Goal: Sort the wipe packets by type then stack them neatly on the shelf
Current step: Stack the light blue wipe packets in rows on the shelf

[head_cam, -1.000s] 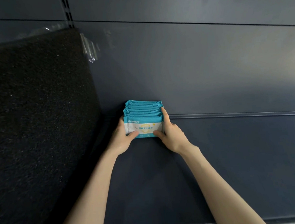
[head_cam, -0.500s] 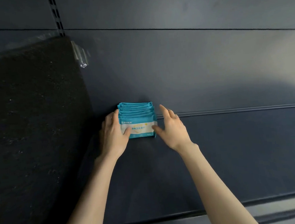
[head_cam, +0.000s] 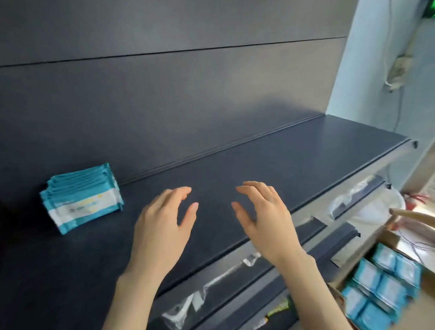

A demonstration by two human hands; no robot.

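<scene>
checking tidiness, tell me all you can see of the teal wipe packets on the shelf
The bunch of teal-and-white plastic wipe packets sits far left on the dark shelf by the dark back panel. They look set on edge, one behind another, roughly aligned. The front one shows a white label band. Only the shelf visibly touches them.

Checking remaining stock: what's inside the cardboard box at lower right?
Teal-and-white wipe packets sit side by side in the cardboard box. Anything beneath that top layer is covered; the frame cuts off the near end.
</scene>
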